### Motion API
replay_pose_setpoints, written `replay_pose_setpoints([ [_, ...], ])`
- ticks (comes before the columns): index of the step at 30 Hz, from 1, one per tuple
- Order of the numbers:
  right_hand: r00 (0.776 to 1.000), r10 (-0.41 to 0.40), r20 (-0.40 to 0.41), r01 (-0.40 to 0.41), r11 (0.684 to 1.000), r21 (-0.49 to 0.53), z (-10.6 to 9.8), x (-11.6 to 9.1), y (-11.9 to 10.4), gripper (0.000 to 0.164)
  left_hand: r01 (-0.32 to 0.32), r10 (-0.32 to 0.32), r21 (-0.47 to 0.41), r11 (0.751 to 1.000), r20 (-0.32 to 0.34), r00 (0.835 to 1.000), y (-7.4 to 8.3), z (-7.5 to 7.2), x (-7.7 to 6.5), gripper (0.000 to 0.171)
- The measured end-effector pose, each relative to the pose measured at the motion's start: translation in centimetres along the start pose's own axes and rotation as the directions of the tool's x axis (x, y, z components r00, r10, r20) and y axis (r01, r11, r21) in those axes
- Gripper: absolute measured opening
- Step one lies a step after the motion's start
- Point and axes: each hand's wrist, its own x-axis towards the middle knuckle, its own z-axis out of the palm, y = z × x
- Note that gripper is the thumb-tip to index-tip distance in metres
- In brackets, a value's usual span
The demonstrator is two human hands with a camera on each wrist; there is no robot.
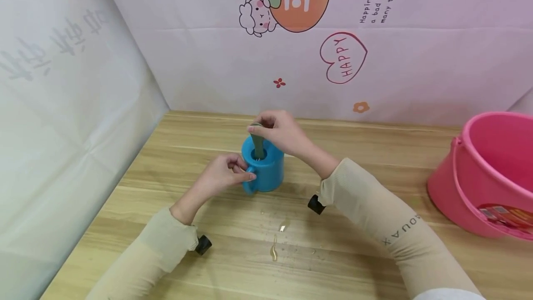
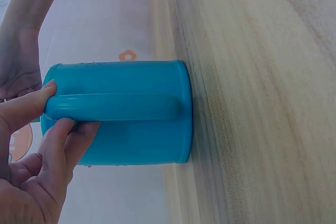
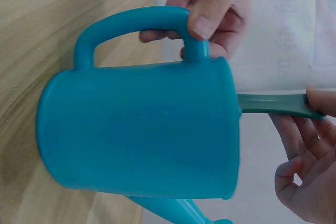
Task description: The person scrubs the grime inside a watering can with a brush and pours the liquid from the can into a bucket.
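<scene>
A blue watering can (image 1: 270,176) stands upright on the wooden table. My left hand (image 1: 218,175) grips the upper part of its handle (image 2: 115,107), thumb on one side and fingers on the other. Above the can, my right hand (image 1: 285,134) pinches the top end of a green-handled brush (image 1: 258,147). This brush goes down into the round opening in the can's top, and a few pale bristles show at the rim. The rest of it is hidden inside. In the right wrist view the spout (image 3: 170,208) slants away behind the can's body.
At the right stands a pink bucket (image 1: 470,184) with its handle hanging down the side. Small puddles and drops of water (image 1: 274,250) lie on the table (image 1: 233,263) in front of the can. A printed sheet (image 1: 200,59) hangs behind the table.
</scene>
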Motion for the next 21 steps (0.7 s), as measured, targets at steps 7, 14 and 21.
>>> replay_pose_setpoints([
  [7, 0.993, 0.082, 0.082, -0.087, 0.994, 0.060, -0.20, 0.17, 0.27, 0.015, -0.005, 0.005, 0.024, 1.000, -0.002, 1.000, -0.12, -0.16, -0.09, 0.018],
  [14, 0.985, 0.052, 0.162, -0.057, 0.998, 0.027, -0.31, 0.55, 0.49, 0.019, 0.010, -0.009, 0.026, 1.000, -0.006, 1.000, -0.15, -0.05, 0.00, 0.016],
  [21, 0.981, 0.041, 0.192, -0.049, 0.998, 0.041, -0.96, 0.71, 0.24, 0.018, -0.010, 0.010, 0.034, 0.999, -0.007, 1.000, -0.06, -0.05, 0.14, 0.017],
])
